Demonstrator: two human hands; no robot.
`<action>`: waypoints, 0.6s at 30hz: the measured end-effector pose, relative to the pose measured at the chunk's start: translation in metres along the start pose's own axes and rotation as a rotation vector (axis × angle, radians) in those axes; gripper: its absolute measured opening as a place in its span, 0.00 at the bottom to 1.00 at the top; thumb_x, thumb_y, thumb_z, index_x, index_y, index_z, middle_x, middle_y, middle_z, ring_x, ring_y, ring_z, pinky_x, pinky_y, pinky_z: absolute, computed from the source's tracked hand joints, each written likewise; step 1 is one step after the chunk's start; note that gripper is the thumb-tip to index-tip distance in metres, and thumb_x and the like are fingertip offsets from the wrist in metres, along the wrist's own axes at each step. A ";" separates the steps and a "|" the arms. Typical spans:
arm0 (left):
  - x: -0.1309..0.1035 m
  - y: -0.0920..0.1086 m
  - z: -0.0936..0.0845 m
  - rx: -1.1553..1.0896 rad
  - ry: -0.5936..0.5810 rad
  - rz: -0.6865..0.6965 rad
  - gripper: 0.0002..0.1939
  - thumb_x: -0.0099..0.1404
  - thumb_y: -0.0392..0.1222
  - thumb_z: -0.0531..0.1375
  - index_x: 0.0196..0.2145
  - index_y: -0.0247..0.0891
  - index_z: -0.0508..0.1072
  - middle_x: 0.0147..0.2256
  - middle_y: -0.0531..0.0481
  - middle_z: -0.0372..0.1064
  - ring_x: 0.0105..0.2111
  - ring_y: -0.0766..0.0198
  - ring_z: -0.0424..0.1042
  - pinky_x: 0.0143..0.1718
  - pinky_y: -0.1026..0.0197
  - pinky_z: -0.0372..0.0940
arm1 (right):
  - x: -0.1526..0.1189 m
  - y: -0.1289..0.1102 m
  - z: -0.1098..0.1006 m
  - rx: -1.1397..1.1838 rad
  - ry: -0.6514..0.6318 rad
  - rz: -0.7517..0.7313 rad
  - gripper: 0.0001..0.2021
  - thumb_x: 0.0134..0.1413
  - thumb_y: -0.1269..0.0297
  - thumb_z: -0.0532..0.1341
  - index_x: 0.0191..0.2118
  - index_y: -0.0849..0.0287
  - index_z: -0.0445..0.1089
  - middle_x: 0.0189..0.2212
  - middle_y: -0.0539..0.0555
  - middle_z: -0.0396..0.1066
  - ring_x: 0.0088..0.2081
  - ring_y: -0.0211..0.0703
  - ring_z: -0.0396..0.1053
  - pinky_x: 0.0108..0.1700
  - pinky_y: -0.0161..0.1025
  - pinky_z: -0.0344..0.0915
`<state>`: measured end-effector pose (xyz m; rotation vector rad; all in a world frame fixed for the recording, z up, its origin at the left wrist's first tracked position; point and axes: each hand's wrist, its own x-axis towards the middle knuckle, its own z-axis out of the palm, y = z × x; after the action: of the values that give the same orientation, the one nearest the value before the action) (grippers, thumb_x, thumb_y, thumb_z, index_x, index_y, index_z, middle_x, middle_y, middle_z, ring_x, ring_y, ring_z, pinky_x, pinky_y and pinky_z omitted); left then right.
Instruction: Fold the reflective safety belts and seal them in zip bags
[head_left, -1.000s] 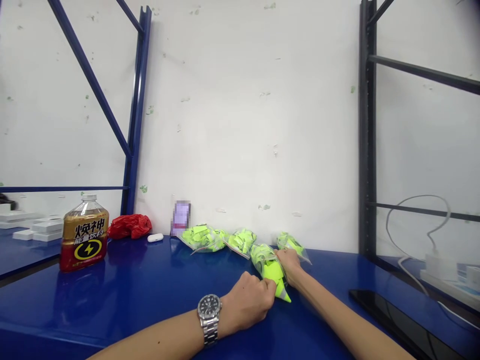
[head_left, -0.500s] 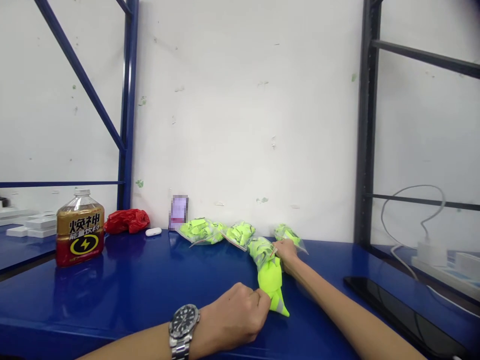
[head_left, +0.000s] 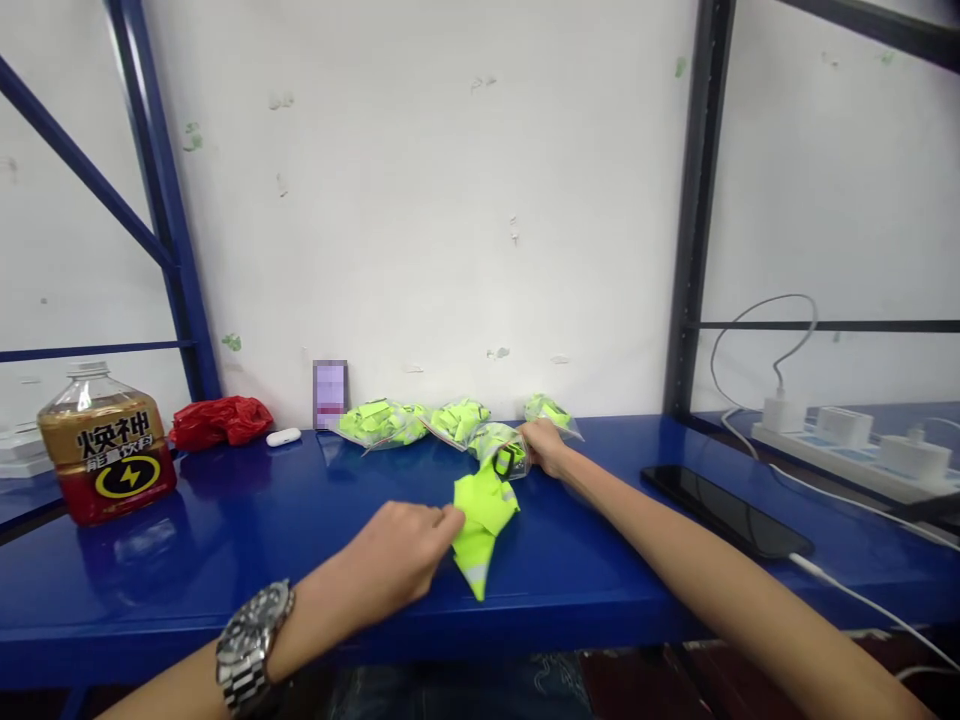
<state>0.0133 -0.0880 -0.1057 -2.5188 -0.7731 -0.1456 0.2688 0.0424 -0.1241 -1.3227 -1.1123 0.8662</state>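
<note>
A neon-yellow reflective vest [head_left: 480, 515] with grey bands trails toward me from the mouth of a clear plastic bag [head_left: 501, 440]. Wearing a steel watch, my left hand [head_left: 405, 550] pinches the vest's left edge, fingers closed. My right hand [head_left: 544, 446] is closed at the bag's right side; its fingertips are partly hidden. More of the bright material is still inside that bag. Behind it lie other filled bags: one bag [head_left: 459, 420] just to its left, another bag [head_left: 382, 424] farther left, and a third bag [head_left: 551, 410] beyond my right hand.
On the blue table [head_left: 300, 530] a drink bottle [head_left: 109, 445] stands at left, by a red plastic bag [head_left: 225, 420] and a white earbud case [head_left: 283, 437]. A phone [head_left: 330, 395] leans on the wall. At right are a black phone [head_left: 727, 510] on a cable and a power strip [head_left: 847, 450].
My left hand has pulled the vest farther out of the bag, so it spreads wider and a black part shows near the bag's mouth. The view has tilted down and shifted right.
</note>
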 end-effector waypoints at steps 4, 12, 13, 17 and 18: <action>0.000 -0.045 -0.005 0.023 -0.175 -0.300 0.19 0.56 0.23 0.49 0.42 0.38 0.67 0.29 0.47 0.69 0.27 0.58 0.71 0.29 0.62 0.61 | -0.013 -0.010 -0.003 -0.106 -0.083 0.069 0.06 0.47 0.65 0.59 0.24 0.58 0.63 0.13 0.51 0.64 0.18 0.41 0.66 0.20 0.35 0.64; 0.028 -0.016 -0.016 0.080 0.097 -0.297 0.13 0.71 0.43 0.45 0.40 0.35 0.66 0.34 0.43 0.66 0.35 0.55 0.68 0.35 0.58 0.63 | -0.025 -0.017 -0.001 -0.312 -0.020 -0.109 0.13 0.48 0.57 0.63 0.22 0.59 0.64 0.14 0.50 0.62 0.20 0.39 0.63 0.22 0.33 0.57; 0.036 -0.010 -0.013 0.081 0.105 -0.295 0.15 0.72 0.45 0.45 0.40 0.34 0.66 0.34 0.43 0.65 0.34 0.55 0.68 0.34 0.58 0.63 | -0.025 -0.016 0.000 -0.329 -0.024 -0.141 0.13 0.48 0.56 0.63 0.23 0.59 0.65 0.14 0.50 0.62 0.20 0.38 0.63 0.22 0.33 0.56; 0.064 -0.006 0.008 0.021 0.108 -0.368 0.15 0.70 0.49 0.48 0.39 0.32 0.65 0.33 0.41 0.66 0.34 0.54 0.69 0.32 0.58 0.62 | -0.021 -0.010 0.003 -0.363 -0.045 -0.196 0.13 0.48 0.56 0.62 0.22 0.59 0.65 0.12 0.48 0.58 0.20 0.37 0.59 0.21 0.32 0.55; 0.069 -0.009 0.014 0.006 0.104 -0.399 0.15 0.70 0.48 0.48 0.38 0.33 0.65 0.33 0.41 0.66 0.34 0.54 0.69 0.32 0.58 0.62 | -0.020 -0.008 0.004 -0.375 -0.039 -0.207 0.13 0.49 0.57 0.62 0.21 0.59 0.65 0.12 0.47 0.56 0.19 0.37 0.58 0.21 0.32 0.54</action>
<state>0.0653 -0.0409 -0.0974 -2.3004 -1.2205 -0.4047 0.2587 0.0233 -0.1187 -1.4645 -1.4642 0.5480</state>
